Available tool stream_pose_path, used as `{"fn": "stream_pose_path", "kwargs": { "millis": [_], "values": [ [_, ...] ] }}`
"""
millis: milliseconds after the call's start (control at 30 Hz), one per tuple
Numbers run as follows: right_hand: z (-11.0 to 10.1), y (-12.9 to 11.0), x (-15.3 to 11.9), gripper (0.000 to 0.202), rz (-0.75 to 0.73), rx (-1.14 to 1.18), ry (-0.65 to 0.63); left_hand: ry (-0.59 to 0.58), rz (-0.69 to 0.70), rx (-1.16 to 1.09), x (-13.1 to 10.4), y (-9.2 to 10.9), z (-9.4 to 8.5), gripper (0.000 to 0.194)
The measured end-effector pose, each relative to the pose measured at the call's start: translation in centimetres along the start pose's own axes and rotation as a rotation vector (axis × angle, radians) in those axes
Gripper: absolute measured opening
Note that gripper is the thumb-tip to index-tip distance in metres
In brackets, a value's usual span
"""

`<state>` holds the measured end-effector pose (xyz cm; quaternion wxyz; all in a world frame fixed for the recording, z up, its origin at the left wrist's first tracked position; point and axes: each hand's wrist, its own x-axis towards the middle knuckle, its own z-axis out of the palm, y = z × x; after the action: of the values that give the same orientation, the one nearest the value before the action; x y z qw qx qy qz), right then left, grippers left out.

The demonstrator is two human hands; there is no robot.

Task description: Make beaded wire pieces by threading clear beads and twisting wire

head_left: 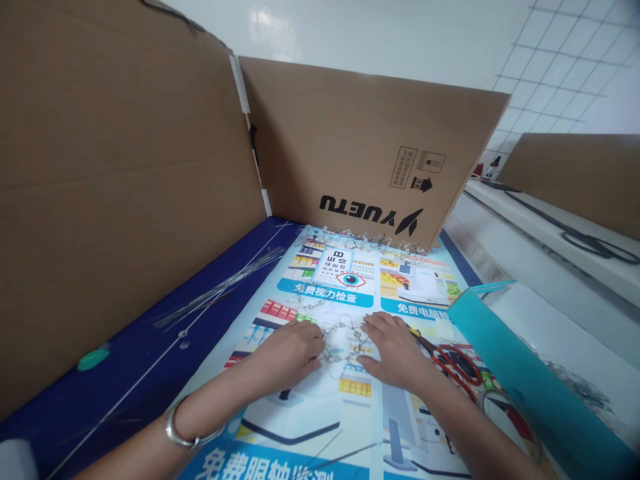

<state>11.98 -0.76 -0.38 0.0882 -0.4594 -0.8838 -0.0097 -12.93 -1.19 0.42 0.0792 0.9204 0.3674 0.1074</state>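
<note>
Between my two hands, a ring of thin wire with clear beads [343, 325] lies on the printed poster [357, 400]. My left hand [297, 350] is at its left side, fingers bent and touching the wire's edge; what they hold is too small to make out. On the right side, my right hand [393, 347] rests with thumb and fingers apart beside the beads. Red-handled scissors [457, 367] lie just right of my right wrist, their blades partly hidden by it. More beaded wire [370, 239] is heaped along the poster's far edge.
Cardboard panels stand at the left [115, 167] and back [360, 147]. Loose wires [220, 287] lie on the blue surface at left. A teal-edged box [540, 380] with wire pieces is at right, near a roll of tape [510, 420]. Black scissors [595, 245] lie on a ledge.
</note>
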Motion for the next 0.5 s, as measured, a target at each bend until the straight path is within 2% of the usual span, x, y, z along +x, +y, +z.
{"fn": "stream_pose_path", "kwargs": {
  "millis": [500],
  "values": [
    [0.11,0.02,-0.09,0.052,0.01,0.009,-0.009,0.002,-0.003,-0.012,-0.04,-0.31,-0.02,0.008]
  ]
}}
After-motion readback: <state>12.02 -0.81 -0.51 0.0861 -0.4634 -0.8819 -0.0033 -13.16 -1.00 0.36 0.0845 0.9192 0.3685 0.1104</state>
